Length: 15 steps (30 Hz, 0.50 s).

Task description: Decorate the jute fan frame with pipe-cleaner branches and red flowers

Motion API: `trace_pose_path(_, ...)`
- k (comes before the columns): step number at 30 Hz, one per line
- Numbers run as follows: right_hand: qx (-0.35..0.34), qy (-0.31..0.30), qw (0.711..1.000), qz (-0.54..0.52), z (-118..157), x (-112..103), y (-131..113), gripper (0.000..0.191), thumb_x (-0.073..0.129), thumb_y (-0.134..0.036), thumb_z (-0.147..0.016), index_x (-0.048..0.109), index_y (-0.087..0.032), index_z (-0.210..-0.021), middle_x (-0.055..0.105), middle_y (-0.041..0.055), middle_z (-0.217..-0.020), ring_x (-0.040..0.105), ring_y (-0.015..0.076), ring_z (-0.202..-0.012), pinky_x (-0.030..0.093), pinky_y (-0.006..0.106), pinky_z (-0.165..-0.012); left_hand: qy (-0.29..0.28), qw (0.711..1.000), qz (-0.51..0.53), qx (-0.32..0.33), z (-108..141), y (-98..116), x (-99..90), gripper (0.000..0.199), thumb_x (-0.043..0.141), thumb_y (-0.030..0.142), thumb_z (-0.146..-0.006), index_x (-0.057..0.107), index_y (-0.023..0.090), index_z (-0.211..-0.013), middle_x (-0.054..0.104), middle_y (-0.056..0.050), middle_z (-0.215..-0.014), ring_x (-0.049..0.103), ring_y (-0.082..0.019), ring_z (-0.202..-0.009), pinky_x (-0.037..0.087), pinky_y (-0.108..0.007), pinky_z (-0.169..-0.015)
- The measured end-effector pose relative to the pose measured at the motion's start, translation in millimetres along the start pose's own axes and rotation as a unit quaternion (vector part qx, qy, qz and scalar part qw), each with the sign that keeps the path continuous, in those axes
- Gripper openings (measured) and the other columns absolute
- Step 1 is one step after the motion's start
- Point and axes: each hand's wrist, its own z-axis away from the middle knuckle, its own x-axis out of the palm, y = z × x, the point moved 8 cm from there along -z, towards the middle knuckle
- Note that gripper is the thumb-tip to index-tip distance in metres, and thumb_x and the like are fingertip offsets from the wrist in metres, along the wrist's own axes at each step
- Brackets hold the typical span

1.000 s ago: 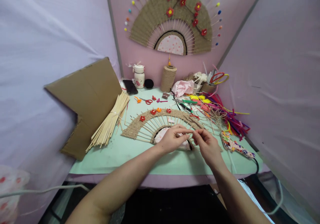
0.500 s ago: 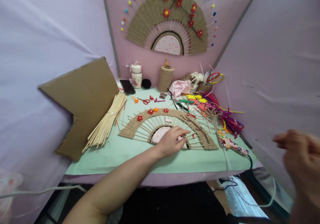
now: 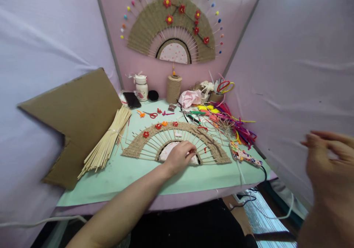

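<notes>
Our L hand (image 3: 180, 156), fingers part-curled, is at the woven fan's (image 3: 138, 144) centre, fan flat on the surface (image 3: 210, 178). Our R hand (image 3: 329, 159), half-curled, is up well R of it. Can't tell if either's holding anything.

Looks out from the person's head, facing forward and tilted down, in a single wide view. Takes in nearly the whole pale-green worktop (image 3: 204, 179), from the far side down to the near edge, with the black-clothed lap (image 3: 182, 227) at the bottom. Looks slantwise down on the tan woven fan with thin wooden ribs (image 3: 190, 130), and more squarely at the pink fabric back wall (image 3: 235, 4) beyond. Spreads sideways to the pale-lilac left wall (image 3: 49, 37) and matching pale-lilac right wall (image 3: 298, 74). Shows the left hand (image 3: 180, 155) farther off, near centre; the right hand (image 3: 332, 163) much closer, large and cropped at the right edge.
</notes>
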Motion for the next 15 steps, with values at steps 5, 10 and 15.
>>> trace_pose_path(5,-0.076,-0.167,0.97,-0.157,5,84,-65,0.043,0.06,-0.044,-0.086,0.063,-0.026,-0.124,0.067,0.0128,-0.111,0.068,0.0233,-0.083,0.058,0.042,-0.074,-0.042,0.997,-0.062,-0.001,1,-3,7.6,0.017,0.052,0.019,-0.092,0.067,0.018,-0.084,0.07,-0.004,-0.085,0.062,-0.016,-0.081,0.046,-0.026,-0.075)
trace_pose_path(10,-0.151,-0.328,0.917,-0.169,3,184,-139,0.028,0.055,-0.04,-0.09,0.072,-0.021,-0.099,0.075,0.0065,-0.091,0.068,0.0201,-0.08,0.051,0.031,-0.074,-0.043,0.992,-0.116,-0.014,4,-5,8.5,0.038,0.045,0.035,-0.097,0.062,0.018,-0.067,0.065,-0.004,-0.069,0.06,-0.015,-0.07,0.046,-0.026,-0.069)
trace_pose_path(15,-0.203,-0.472,0.857,0.026,10,297,-182,0.03,0.049,-0.03,-0.093,0.071,-0.016,-0.108,0.073,0.0108,-0.109,0.066,0.0205,-0.098,0.046,0.025,-0.08,0.027,0.997,-0.071,0.022,6,4,-2.3,0.022,0.044,0.022,-0.096,0.063,0.018,-0.107,0.07,-0.007,-0.1,0.064,-0.017,-0.094,0.05,-0.029,-0.083)
